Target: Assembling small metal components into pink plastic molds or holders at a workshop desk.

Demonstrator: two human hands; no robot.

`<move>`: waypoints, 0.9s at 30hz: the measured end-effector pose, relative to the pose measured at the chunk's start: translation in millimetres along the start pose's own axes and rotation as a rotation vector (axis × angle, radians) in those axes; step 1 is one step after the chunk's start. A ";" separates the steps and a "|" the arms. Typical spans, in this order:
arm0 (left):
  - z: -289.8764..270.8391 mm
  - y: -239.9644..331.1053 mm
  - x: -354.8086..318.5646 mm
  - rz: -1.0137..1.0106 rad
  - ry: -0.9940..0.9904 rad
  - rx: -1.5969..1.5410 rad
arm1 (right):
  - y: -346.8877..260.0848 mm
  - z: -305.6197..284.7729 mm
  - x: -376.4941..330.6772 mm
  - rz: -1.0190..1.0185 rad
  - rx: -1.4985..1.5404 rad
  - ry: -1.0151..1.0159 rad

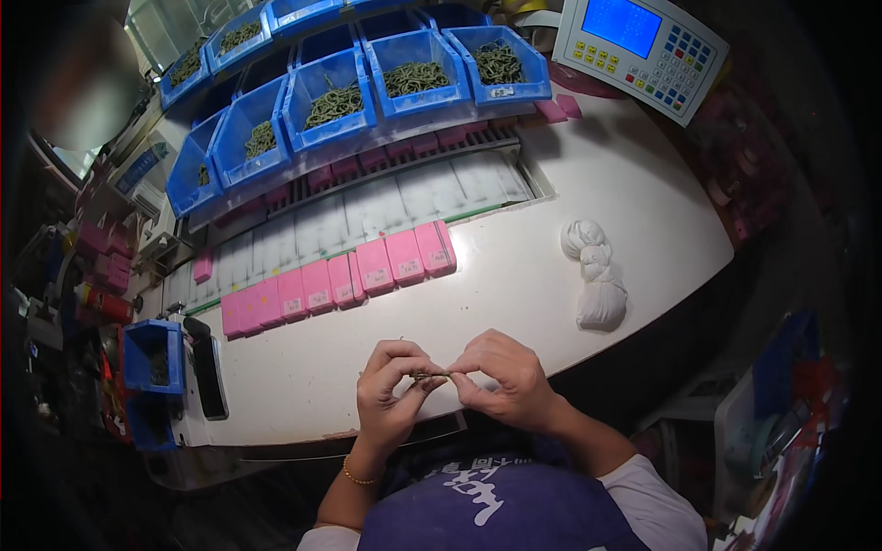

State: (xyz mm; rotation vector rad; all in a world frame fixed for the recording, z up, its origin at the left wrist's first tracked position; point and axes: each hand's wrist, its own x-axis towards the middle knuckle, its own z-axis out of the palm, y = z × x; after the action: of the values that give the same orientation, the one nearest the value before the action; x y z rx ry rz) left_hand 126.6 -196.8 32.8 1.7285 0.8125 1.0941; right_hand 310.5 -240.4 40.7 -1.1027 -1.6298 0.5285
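Head view: I have both hands up over the near edge of the worktop (514,262), on my side of the row of pink blocks (375,266), which I take as my landmark. My left hand (395,381) pinches a small thin piece (428,376) between thumb and fingers, and my right hand (503,372) has its thumb and forefinger closed on the same piece's other end; the fingertips nearly meet, so its exact shape is too small to tell. That piece sits nearer to me than the pink row, off its right half. To the right of the row lies a knotted white cloth bundle (599,275). Just beyond the row stretches a pale panel (363,216) marked with dark lines, and past that stand blue bins (413,78), several holding greenish coiled pieces (333,105). Far beyond the row, to its right, a white keypad console (602,41) shows a lit blue screen. Left of the row and closer to me lies a long black object (208,372), with another blue container (153,356) beside it.
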 end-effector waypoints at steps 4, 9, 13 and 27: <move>-2.5 0.7 1.5 0.018 -0.028 0.018 | 1.3 -0.1 2.2 -0.004 0.016 -0.007; -2.6 3.0 3.0 0.030 -0.047 0.021 | 1.3 -0.4 2.5 0.021 0.038 -0.019; -3.5 -0.8 3.6 0.078 -0.063 0.057 | 3.1 -0.1 1.2 0.045 0.053 -0.037; 5.7 -14.4 -3.2 -0.050 0.008 -0.238 | 1.2 -0.5 -9.2 0.676 0.668 -0.165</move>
State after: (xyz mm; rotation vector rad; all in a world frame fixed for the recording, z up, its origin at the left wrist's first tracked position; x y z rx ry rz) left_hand 129.7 -196.1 17.3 1.4990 0.6964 1.1174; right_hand 311.6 -247.9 35.2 -1.0794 -1.0323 1.5117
